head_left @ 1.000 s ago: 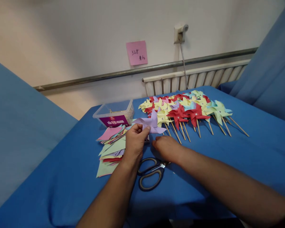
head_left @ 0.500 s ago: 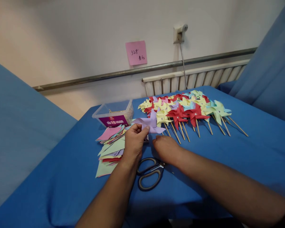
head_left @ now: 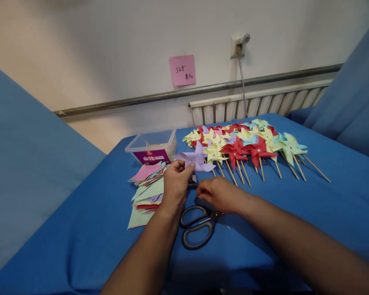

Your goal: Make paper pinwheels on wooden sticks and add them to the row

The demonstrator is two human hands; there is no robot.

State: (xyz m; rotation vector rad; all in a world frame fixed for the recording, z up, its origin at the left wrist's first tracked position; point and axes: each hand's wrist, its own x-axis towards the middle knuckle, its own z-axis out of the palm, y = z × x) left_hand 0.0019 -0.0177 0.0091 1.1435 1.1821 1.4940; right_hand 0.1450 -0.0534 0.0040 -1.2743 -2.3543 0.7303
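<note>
Left hand [head_left: 175, 186]: fingers pinched on a folded lilac paper pinwheel [head_left: 196, 160], held just above mid-table. Right hand [head_left: 217, 193]: fingertips drawn together low beside it; contents cannot be told. Steel scissors [head_left: 198, 226], grey looped handles, lie on the blue cloth table [head_left: 295, 213] beneath both wrists.

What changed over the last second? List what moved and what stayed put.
The right hand drew slightly back from the finished pinwheels toward the left hand; whether it holds anything cannot be told. The left hand keeps its grip on the folded lilac paper pinwheel. The black-handled scissors, stacked coloured paper squares and clear plastic box stayed put.
</note>
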